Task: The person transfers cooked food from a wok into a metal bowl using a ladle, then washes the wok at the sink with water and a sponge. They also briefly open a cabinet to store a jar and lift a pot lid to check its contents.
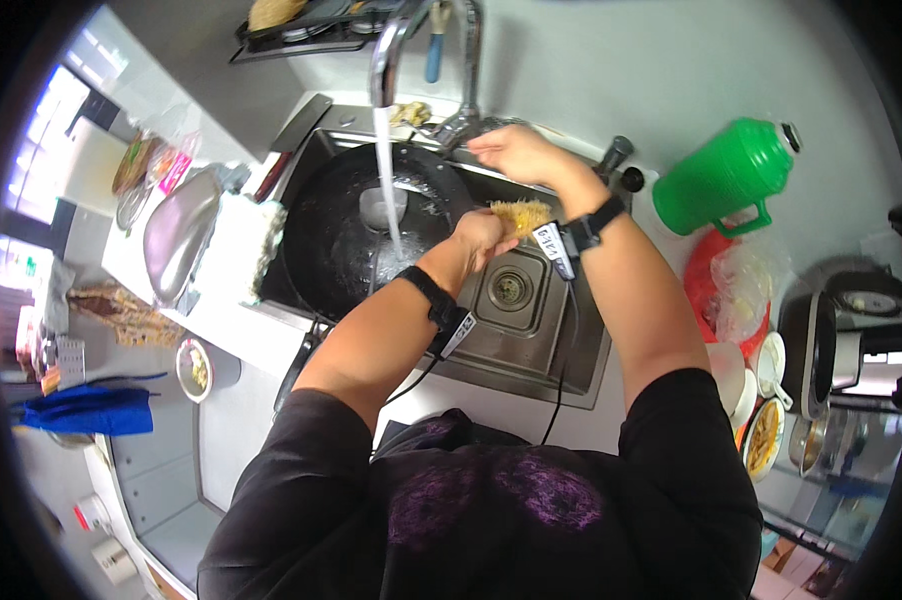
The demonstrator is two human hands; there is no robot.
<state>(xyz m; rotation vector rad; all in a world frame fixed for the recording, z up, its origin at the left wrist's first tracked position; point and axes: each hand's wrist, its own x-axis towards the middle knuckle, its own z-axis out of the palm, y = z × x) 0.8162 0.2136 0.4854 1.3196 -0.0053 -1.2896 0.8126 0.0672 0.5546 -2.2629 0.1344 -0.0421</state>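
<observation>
My left hand grips a yellow fibrous scrubber, perhaps loofah, above the steel sink. Close to the base of the chrome faucet is my right hand, its fingers curled; whether it touches the faucet is unclear. Water runs from the spout into a black wok that fills the sink's left side. Inside the wok lies the broad head of a spatula or ladle, wet and partly behind the stream.
A cleaver lies by the sink's back left corner. Left of the wok are a white cloth and a metal basin. A green thermos and a red basin stand on the right. A bin sits lower left.
</observation>
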